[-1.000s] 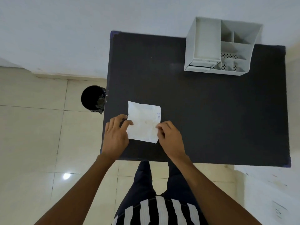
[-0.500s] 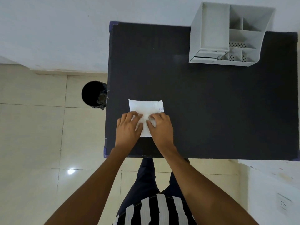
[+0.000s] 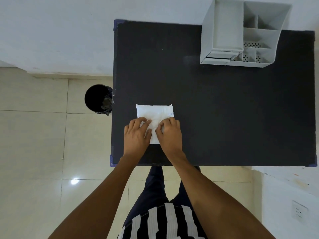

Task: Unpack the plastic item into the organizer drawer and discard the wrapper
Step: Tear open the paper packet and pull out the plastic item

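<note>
Head view: a flat white plastic-wrapped packet [image 3: 154, 112] is pinched by both hands on a black rectangular tabletop [image 3: 224, 109].

The packet is seen lying flat near the table's front left area, with small blue print at its right edge. The left hand [image 3: 137, 137] and the right hand [image 3: 170, 133] are laid side by side over its near half, fingers curled closed and gripping the wrapper at its middle, where the film is bunched into creases. A grey plastic desk organizer [image 3: 241, 33] with open compartments and a low drawer at its front is set at the far right of the table, well apart from the packet. A round black waste bin [image 3: 98, 99] is placed on the tiled floor just beside the table's left edge.
</note>
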